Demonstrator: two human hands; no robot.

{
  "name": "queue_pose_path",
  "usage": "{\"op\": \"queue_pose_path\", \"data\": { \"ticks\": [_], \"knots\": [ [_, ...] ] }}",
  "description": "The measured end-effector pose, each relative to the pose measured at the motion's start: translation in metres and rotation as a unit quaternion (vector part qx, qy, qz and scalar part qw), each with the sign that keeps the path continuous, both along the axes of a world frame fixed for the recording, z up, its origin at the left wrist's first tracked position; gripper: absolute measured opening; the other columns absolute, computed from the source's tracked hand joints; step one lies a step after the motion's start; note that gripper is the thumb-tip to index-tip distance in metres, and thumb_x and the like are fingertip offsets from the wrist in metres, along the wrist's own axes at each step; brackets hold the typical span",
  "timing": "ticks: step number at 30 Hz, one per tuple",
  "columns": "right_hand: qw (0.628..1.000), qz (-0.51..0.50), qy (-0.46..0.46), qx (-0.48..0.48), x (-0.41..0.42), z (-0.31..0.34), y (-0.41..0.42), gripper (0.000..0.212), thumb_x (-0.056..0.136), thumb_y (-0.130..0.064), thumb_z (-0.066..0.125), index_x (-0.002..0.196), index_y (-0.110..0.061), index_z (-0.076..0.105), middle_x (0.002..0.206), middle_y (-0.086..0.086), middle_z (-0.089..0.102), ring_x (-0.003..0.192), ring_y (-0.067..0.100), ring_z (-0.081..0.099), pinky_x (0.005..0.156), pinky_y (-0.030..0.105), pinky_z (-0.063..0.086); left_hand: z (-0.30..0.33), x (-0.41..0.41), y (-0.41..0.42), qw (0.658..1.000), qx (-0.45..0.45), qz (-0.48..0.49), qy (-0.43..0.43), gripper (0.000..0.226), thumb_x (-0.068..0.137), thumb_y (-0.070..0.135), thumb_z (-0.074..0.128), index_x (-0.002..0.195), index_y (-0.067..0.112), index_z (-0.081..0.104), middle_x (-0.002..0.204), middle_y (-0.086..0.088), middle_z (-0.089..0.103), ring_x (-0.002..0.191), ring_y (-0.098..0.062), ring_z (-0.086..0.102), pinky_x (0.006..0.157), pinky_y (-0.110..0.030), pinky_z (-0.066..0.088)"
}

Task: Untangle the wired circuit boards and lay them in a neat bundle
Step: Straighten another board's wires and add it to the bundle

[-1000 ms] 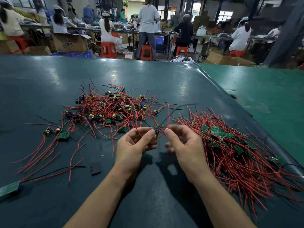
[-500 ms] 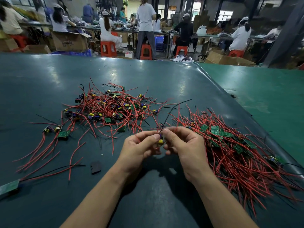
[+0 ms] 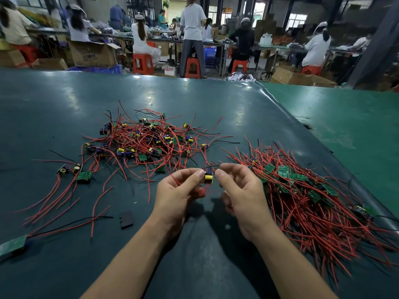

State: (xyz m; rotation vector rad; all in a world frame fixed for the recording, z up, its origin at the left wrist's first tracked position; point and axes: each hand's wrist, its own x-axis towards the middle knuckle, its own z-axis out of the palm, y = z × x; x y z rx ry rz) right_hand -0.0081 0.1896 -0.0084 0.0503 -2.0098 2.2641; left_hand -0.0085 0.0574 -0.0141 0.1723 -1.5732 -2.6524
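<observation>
- Both hands are up over the table (image 3: pixel 64 100), pinching one small board (image 3: pixel 208 176) between them, just off the surface.
- Left hand (image 3: pixel 178 195): thumb and curled fingers pinch the board's left side, with a red wire (image 3: pixel 176 180) looping over the fingers.
- Right hand (image 3: pixel 241 193): thumb and forefinger pinch at the board's right side, where a thin black wire (image 3: pixel 213 166) sticks out. Can't tell if it's gripping the board or just the wire.
- Messy tangle (image 3: pixel 146 143) of boards and red wires sits beyond the hands, toward the left.
- Tidier bundle (image 3: pixel 306 190) lies to the right, just beside the right hand.
- A few stray boards (image 3: pixel 85 175) lie far left, plus a flat black piece (image 3: pixel 126 219) near the left forearm.
</observation>
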Motion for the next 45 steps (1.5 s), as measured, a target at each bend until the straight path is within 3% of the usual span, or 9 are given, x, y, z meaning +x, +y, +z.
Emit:
{"op": "queue_pose_path", "data": {
  "ticks": [7,10,13,16,19,24,31,36,45],
  "knots": [
    [0.980,0.130,-0.114,-0.099,0.000,0.004,0.005,0.026,0.076,-0.036,0.071,0.089,-0.015,0.077,0.054,-0.004,0.049,0.040,0.007,0.036,0.042,0.013,0.022,0.001,0.004,0.002,0.994,-0.004,-0.106,0.007,0.012,0.069,0.017,0.069,0.075,0.012,0.079,0.077,-0.006,0.073,0.064,-0.014,0.059,0.057,-0.020,0.050],
    [0.986,0.074,-0.069,-0.136,-0.001,0.006,0.004,0.018,0.072,-0.031,0.075,0.080,-0.015,0.074,0.051,-0.005,0.052,0.035,0.005,0.037,0.034,0.012,0.025,0.000,0.004,0.000,0.991,0.002,-0.130,0.037,0.016,0.071,0.009,0.068,0.083,0.012,0.078,0.086,-0.010,0.071,0.063,-0.016,0.056,0.061,-0.026,0.052],
    [0.993,-0.027,-0.006,-0.113,-0.003,0.004,0.003,0.011,0.082,-0.019,0.074,0.074,-0.014,0.070,0.053,0.001,0.055,0.037,0.009,0.044,0.033,0.017,0.032,-0.004,0.004,-0.001,0.979,0.040,-0.184,0.073,0.044,0.065,-0.004,0.052,0.102,0.009,0.073,0.103,-0.013,0.070,0.073,-0.020,0.063,0.070,-0.031,0.055],
    [0.993,-0.083,0.029,-0.073,-0.004,0.002,0.004,0.011,0.087,-0.015,0.072,0.078,-0.008,0.070,0.056,-0.001,0.061,0.041,0.010,0.053,0.035,0.019,0.040,-0.009,0.007,0.007,0.979,-0.057,-0.149,0.128,0.043,0.071,-0.004,0.060,0.111,0.011,0.067,0.104,-0.008,0.071,0.082,-0.021,0.066,0.080,-0.037,0.056],
    [0.995,-0.077,0.064,-0.010,0.000,0.002,-0.001,0.008,0.088,-0.016,0.071,0.083,-0.011,0.076,0.070,0.001,0.071,0.051,0.012,0.062,0.036,0.020,0.043,-0.009,0.007,0.011,0.987,-0.099,-0.043,0.122,0.029,0.075,0.014,0.079,0.101,0.010,0.067,0.091,-0.010,0.074,0.075,-0.021,0.072,0.070,-0.033,0.060],
    [0.996,-0.069,0.058,0.001,0.002,0.001,-0.005,0.009,0.091,-0.016,0.067,0.089,-0.017,0.076,0.078,0.004,0.074,0.055,0.019,0.070,0.035,0.021,0.043,-0.007,-0.003,0.000,0.993,-0.045,0.084,0.067,0.007,0.084,0.014,0.066,0.084,0.009,0.071,0.076,-0.007,0.074,0.059,-0.013,0.067,0.058,-0.023,0.055],
    [0.994,-0.070,0.025,-0.075,0.003,0.001,-0.007,0.008,0.091,-0.012,0.066,0.094,-0.008,0.072,0.079,0.008,0.075,0.054,0.017,0.067,0.037,0.020,0.042,-0.006,-0.003,-0.001,0.993,0.111,0.024,0.044,0.029,0.074,0.027,0.070,0.093,0.006,0.066,0.089,-0.014,0.073,0.078,-0.020,0.071,0.070,-0.025,0.058],
    [0.998,-0.030,0.028,-0.057,0.004,0.001,-0.010,0.012,0.092,-0.016,0.065,0.092,-0.016,0.077,0.081,0.000,0.076,0.059,0.010,0.065,0.038,0.020,0.043,-0.011,0.002,0.012,0.997,0.007,-0.022,0.068,0.029,0.065,0.026,0.077,0.091,0.013,0.078,0.102,-0.015,0.074,0.086,-0.024,0.070,0.076,-0.027,0.058],
    [0.999,-0.033,0.039,0.010,0.002,-0.001,-0.004,0.014,0.092,-0.018,0.066,0.086,-0.016,0.079,0.077,0.000,0.073,0.059,0.011,0.061,0.042,0.023,0.042,-0.008,0.001,0.006,0.992,-0.076,0.002,0.100,0.021,0.065,0.028,0.077,0.082,0.017,0.079,0.080,-0.007,0.075,0.069,-0.014,0.067,0.068,-0.023,0.056]
  ]
}}
